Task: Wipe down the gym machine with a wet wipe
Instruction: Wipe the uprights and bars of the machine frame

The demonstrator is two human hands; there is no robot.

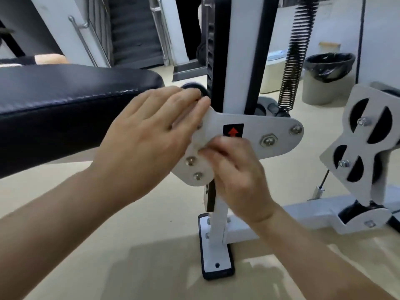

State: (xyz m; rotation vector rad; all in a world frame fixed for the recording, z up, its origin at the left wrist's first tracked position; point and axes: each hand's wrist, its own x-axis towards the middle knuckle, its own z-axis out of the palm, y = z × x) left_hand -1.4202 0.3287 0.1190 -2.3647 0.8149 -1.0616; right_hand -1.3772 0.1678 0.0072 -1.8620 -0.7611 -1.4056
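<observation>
The gym machine has a white upright post (pixel 236 61) and a white bracket plate (pixel 257 128) with bolts and a red arrow sticker. My right hand (pixel 236 178) pinches a white wet wipe (pixel 203 141) against the plate's lower left part. My left hand (pixel 151 135) rests with straight fingers on the plate's upper left edge, next to a black roller. The wipe is blurred and mostly hidden under my fingers.
A black padded bench (pixel 65 100) extends left. A coil spring (pixel 296 50) hangs right of the post. A white pulley bracket (pixel 365 148) stands at right above the white base frame (pixel 298 219). A lined bin (pixel 326 76) sits behind. Stairs rise at the back.
</observation>
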